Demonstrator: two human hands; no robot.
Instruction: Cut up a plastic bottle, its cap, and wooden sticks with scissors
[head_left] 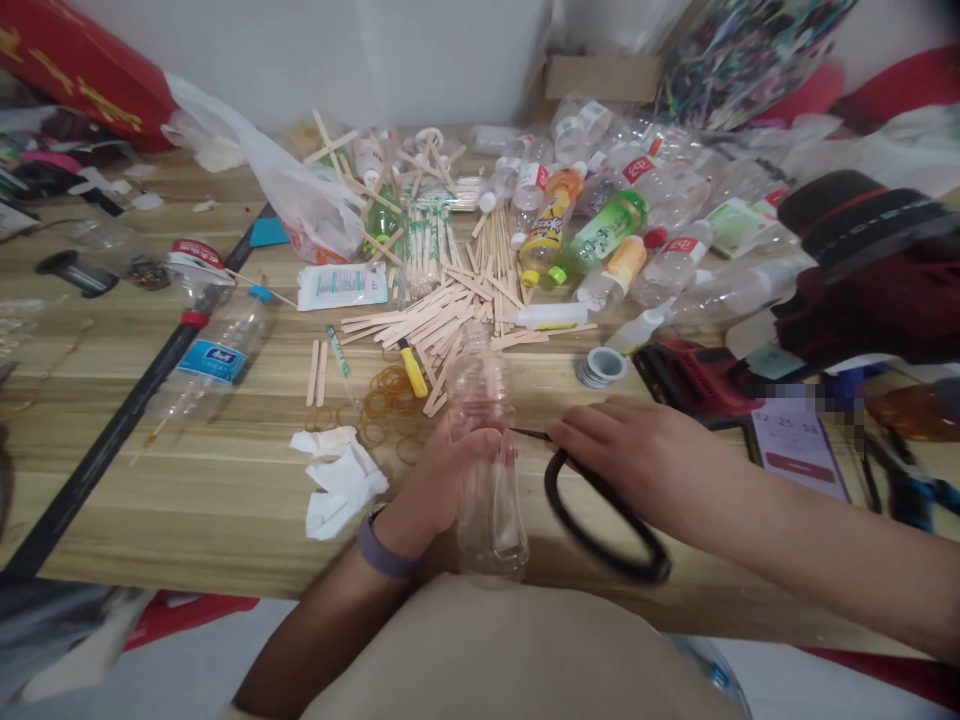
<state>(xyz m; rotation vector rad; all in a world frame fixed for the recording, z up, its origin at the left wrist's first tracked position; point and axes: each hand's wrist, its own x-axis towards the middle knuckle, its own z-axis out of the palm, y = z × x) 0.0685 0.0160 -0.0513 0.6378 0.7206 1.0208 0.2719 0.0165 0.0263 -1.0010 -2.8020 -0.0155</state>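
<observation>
A clear plastic bottle (491, 510) stands between my arms near the table's front edge, its neck pointing away from me and its lower end close to my body. My left hand (457, 460) is wrapped around its middle. In my right hand (622, 445) are black-handled scissors (606, 520), gripped near the pivot with one large handle loop hanging below the fingers. Their thin dark tip touches the bottle's right side just above my left thumb. Whether the tip has gone through the plastic, I cannot tell.
Wooden craft sticks (450, 325) lie heaped beyond the bottle, with rubber bands (394, 392) and a yellow cutter (412, 368) nearby. Torn white tissue (341, 485) is left. Several bottles (607, 235) crowd the back right. A red-black power tool (697, 385) and phone (796, 445) sit right.
</observation>
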